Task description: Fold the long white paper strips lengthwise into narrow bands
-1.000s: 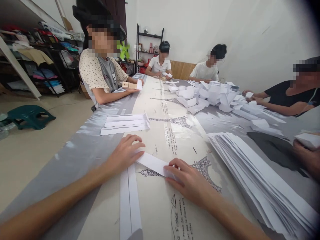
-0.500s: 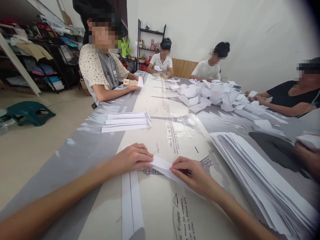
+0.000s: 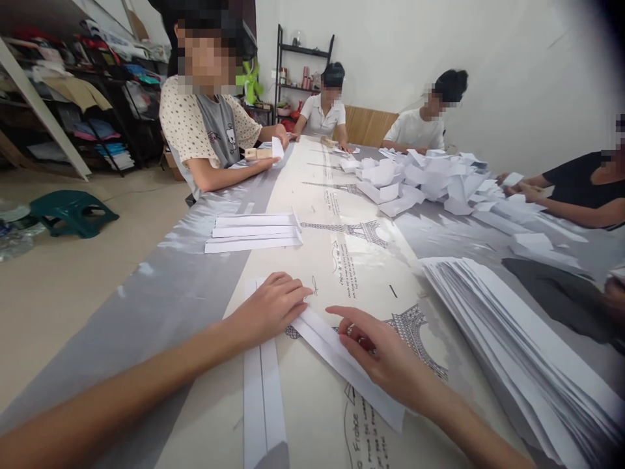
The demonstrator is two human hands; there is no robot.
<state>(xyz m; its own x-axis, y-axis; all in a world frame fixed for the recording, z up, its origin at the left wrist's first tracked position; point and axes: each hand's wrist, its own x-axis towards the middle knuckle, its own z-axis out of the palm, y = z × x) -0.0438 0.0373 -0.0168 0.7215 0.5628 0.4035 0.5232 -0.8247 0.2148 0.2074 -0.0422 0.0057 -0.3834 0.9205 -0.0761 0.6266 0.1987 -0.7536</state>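
A folded white paper strip (image 3: 349,361) lies slantwise on the printed tablecloth, a crease along its length. My left hand (image 3: 273,303) is closed on the strip's far end, between thumb and fingers. Over the strip's middle hovers my right hand (image 3: 374,345), index finger stretched out and thumb apart, gripping nothing; part of the strip is hidden beneath it. Under my left wrist, more long paper strips (image 3: 263,404) run towards me side by side.
Several folded strips (image 3: 256,233) lie further up the table. On the right are a thick stack of paper (image 3: 502,345), a dark cloth (image 3: 551,293) and a heap of folded papers (image 3: 430,179). Co-workers sit around the table. A green stool (image 3: 73,212) stands on the floor at left.
My right hand has let go of the strip and lifted off, its fingers spreading. The strip has swung to a steeper slant, its near end now showing. My left hand keeps the far end.
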